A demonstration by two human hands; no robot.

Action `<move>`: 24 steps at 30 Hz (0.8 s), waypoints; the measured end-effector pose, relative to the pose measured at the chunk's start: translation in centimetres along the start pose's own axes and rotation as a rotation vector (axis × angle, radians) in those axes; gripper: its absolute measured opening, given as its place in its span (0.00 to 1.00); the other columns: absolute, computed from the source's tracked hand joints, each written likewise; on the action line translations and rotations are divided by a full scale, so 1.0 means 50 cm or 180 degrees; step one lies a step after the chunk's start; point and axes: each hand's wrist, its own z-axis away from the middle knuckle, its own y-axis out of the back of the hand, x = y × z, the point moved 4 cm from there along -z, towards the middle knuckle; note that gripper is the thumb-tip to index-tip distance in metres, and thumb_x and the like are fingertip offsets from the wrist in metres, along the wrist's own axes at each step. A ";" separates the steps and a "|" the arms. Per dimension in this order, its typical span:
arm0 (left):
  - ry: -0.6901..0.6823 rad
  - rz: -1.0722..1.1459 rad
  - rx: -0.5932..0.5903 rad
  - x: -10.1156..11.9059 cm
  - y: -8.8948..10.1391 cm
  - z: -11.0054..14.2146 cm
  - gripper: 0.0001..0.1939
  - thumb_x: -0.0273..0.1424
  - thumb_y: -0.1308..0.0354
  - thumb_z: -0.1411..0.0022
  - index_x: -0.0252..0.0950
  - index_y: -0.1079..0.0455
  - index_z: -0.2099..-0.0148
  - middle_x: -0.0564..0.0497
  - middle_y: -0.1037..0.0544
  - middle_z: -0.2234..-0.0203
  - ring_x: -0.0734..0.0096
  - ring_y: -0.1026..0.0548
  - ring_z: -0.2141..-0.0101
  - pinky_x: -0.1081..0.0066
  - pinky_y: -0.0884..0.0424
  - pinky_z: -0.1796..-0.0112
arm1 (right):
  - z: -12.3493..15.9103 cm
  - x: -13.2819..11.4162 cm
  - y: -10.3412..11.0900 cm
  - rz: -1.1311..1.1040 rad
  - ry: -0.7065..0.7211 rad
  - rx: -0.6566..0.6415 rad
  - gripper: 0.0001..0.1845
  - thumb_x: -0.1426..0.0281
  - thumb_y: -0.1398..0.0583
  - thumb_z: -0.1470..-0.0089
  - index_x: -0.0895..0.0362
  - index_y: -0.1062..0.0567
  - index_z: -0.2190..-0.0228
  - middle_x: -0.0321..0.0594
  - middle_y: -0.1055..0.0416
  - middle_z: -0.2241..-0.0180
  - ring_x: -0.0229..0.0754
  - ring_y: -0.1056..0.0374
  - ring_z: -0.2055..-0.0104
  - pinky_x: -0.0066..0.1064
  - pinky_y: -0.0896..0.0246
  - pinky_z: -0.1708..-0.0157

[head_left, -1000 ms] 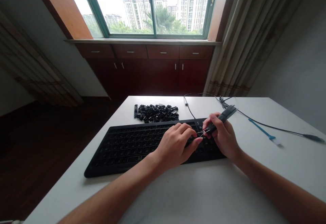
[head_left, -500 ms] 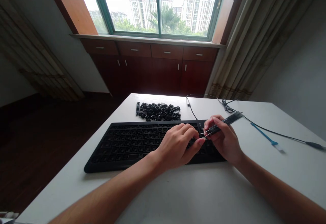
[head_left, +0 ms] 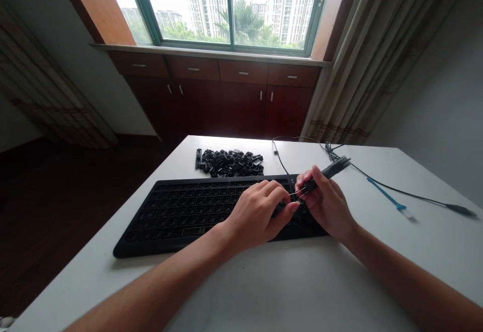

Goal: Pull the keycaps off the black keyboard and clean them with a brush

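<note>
Daylight from a window [head_left: 230,10] falls over dark wooden cabinets [head_left: 215,105] and a white counter [head_left: 422,256], with a long curtain [head_left: 362,55] hanging at the window's right side. A black keyboard [head_left: 181,216] lies on the counter, angled slightly, and a loose pile of black keycaps [head_left: 228,163] sits just beyond it, left of center. Right of the keyboard lie a thin black cable [head_left: 407,193] and a blue strip [head_left: 387,196] with a pale tip. Both hands work over the keyboard's right half. The right hand [head_left: 328,203] grips a dark keycap puller [head_left: 324,173] between thumb and fingers, its wire loops [head_left: 296,192] reaching down to the keys. The left hand [head_left: 256,216] sits curled over the keys just beside those loops, its fingers close together; whether it pinches anything, you cannot tell.
</note>
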 end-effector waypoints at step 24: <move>-0.0102 -0.0396 -0.0559 -0.014 0.004 0.035 0.19 0.46 0.39 0.35 0.36 0.27 0.51 0.44 0.22 0.57 0.56 0.26 0.56 0.54 0.27 0.53 | -0.046 0.018 -0.053 0.0058 -0.0006 0.0167 0.21 0.56 0.35 0.43 0.53 0.37 0.75 0.26 0.45 0.82 0.32 0.50 0.82 0.27 0.48 0.81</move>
